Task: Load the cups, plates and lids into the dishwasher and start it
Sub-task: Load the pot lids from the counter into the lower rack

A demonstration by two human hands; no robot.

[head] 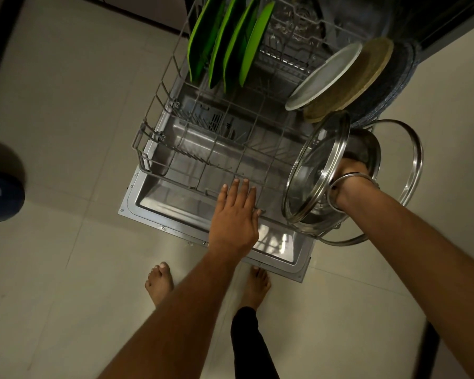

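Two arms extended downward: left hand (234,214) flat, fingers straight on rack (159,105) front rail; right hand (350,173) beside it, gripping glass lids (316,170), fingers mostly hidden.

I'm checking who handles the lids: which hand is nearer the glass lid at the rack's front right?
Right. The right hand is right behind the glass lid, seemingly holding it, though its fingers are hidden. The left hand lies flat on the rack front, apart from the lid.

Left hand (234,212) flat on the rack (159,105), right hand (350,173) among glass lids (316,170).
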